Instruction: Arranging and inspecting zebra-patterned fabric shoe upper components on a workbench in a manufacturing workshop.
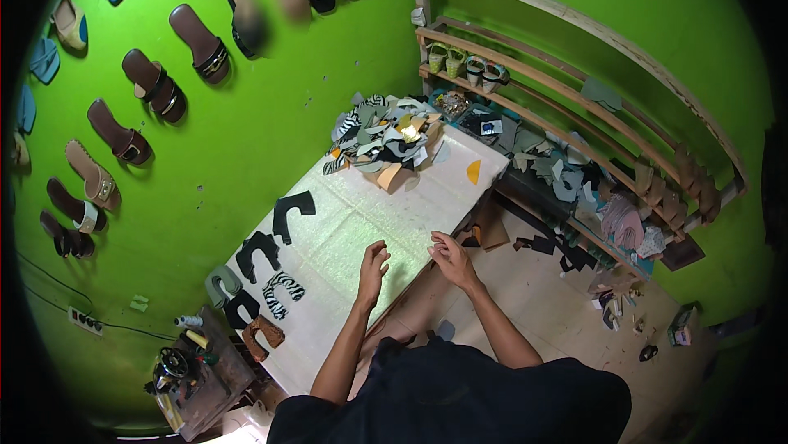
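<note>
My left hand hovers over the near part of the white-covered table, its fingers loosely bent and apart, holding nothing. Close to the table's right edge, my right hand is raised with thumb and fingers apart and nothing in it. Left of my hands lie curved cut pieces: a black piece, a black stack, zebra-striped pieces, grey pieces, black pieces and brown pieces. At the far end, a heap of mixed scraps sits near a yellow offcut.
Sandals hang on the green wall. To the right stands a wooden rack with shoes and scraps. A sewing machine is at the lower left. Dark scraps litter the floor right of the table.
</note>
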The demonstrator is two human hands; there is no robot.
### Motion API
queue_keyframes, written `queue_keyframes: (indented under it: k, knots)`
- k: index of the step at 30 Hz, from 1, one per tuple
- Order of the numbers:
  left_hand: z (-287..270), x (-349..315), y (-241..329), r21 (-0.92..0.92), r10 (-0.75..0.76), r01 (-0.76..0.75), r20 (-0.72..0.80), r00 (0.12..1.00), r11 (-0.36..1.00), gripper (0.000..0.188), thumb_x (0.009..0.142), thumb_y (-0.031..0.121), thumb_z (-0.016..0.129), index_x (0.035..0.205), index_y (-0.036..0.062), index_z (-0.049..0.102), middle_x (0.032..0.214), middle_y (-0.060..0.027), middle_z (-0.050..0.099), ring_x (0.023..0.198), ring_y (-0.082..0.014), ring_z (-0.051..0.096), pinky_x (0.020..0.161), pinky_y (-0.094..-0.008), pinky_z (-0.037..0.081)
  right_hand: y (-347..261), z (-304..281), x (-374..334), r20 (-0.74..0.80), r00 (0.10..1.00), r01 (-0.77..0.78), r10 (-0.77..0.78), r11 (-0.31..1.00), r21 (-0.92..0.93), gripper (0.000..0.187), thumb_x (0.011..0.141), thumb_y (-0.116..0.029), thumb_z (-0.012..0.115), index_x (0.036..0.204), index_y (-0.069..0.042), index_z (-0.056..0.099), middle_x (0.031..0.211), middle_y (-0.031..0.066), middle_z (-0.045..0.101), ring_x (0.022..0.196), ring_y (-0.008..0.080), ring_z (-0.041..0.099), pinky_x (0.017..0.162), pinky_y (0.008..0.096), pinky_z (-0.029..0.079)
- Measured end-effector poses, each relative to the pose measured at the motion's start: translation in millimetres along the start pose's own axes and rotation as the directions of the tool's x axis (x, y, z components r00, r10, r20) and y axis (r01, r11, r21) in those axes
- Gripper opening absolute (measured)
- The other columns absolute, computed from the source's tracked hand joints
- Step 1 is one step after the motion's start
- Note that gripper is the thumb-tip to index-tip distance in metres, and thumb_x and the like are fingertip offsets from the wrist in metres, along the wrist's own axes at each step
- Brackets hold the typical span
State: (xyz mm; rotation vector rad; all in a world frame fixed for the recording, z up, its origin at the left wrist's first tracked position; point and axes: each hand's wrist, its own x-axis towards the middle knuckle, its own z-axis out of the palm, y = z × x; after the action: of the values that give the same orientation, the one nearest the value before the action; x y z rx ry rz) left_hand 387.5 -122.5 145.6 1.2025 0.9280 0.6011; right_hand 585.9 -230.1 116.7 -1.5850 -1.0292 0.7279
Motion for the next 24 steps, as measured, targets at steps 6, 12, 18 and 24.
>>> queue_keyframes:
  k: [6, 12, 18, 24]
  knots:
    - [38, 27, 8, 0.046, 0.016, -0.018, 0.038, 0.999, 0.999, 0.049, 0.100, 0.039, 0.050, 0.138, 0.0081, 0.046, 0.137, -0.0092, 0.050, 0.122, -0.0223, 0.052, 0.103, -0.0410, 0.041, 17, -40, 21, -0.055, 0.997, 0.048, -0.048, 0.999, 0.008, 0.047, 0.097, -0.028, 0.063, 0.134, -0.001, 0.052, 0.126, 0.0177, 0.061, 0.109, 0.0268, 0.062, 0.088, 0.0355, 0.053]
    - [55, 60, 12, 0.035, 0.038, -0.038, 0.007, 0.999, 0.999, 0.048, 0.101, 0.037, 0.050, 0.137, 0.0072, 0.047, 0.136, -0.0102, 0.051, 0.121, -0.0220, 0.052, 0.102, -0.0410, 0.042, 25, -57, 53, -0.050, 0.997, 0.067, -0.065, 0.997, 0.030, 0.044, 0.097, -0.028, 0.063, 0.132, -0.002, 0.053, 0.124, 0.0155, 0.062, 0.105, 0.0256, 0.063, 0.087, 0.0364, 0.053]
    - [56, 99, 14, -0.010, 0.032, -0.033, -0.029, 0.999, 0.999, 0.046, 0.101, 0.036, 0.050, 0.136, 0.0072, 0.047, 0.136, -0.0104, 0.051, 0.120, -0.0228, 0.053, 0.102, -0.0416, 0.042, 26, -62, 103, 0.002, 0.995, 0.102, -0.102, 0.993, -0.057, 0.044, 0.096, -0.027, 0.063, 0.131, -0.003, 0.052, 0.122, 0.0148, 0.062, 0.104, 0.0247, 0.064, 0.088, 0.0378, 0.053]
    - [35, 145, 20, -0.083, 0.020, -0.030, -0.121, 0.992, 0.996, 0.046, 0.102, 0.036, 0.048, 0.138, 0.0066, 0.046, 0.138, -0.0127, 0.050, 0.121, -0.0244, 0.054, 0.103, -0.0439, 0.042, 13, -51, 164, 0.093, 0.990, 0.114, -0.103, 0.987, -0.117, 0.042, 0.096, -0.025, 0.063, 0.130, -0.003, 0.053, 0.121, 0.0145, 0.063, 0.099, 0.0241, 0.066, 0.087, 0.0378, 0.053]
